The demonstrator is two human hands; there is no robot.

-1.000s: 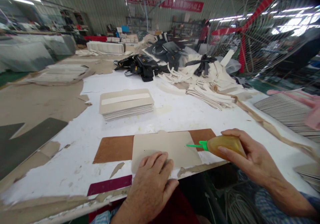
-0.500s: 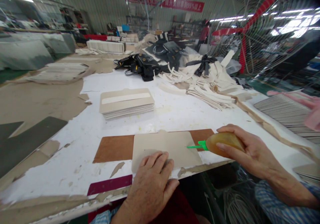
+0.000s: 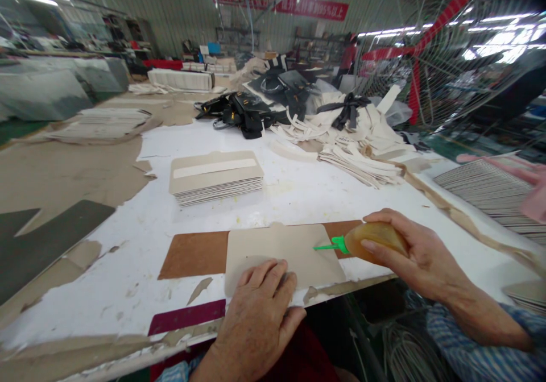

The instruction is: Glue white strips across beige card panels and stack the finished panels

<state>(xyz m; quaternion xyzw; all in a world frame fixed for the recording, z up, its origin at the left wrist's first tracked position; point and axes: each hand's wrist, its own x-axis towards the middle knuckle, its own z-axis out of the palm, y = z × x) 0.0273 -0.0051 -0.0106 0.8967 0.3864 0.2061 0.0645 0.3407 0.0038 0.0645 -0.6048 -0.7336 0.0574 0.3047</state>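
Observation:
A beige cardboard panel [image 3: 281,248] with rounded corners lies on a brown board [image 3: 191,254] near the table's front edge. My left hand [image 3: 260,308] rests flat on the panel's near edge, fingers stretched out. My right hand [image 3: 409,251] is wrapped round an amber glue bottle [image 3: 373,240]. Its green nozzle [image 3: 326,246] points left and touches the panel near its right edge.
A stack of beige panels [image 3: 215,176] with a white strip on top sits further back. Loose white strips [image 3: 354,143] and black bags [image 3: 247,112] are heaped beyond. Fanned grey sheets [image 3: 486,191] lie at right. A large wire-guarded fan [image 3: 447,46] stands behind.
My right hand and the glue bottle have shifted slightly left and up, bringing the nozzle further over the panel. My left hand has stayed in place.

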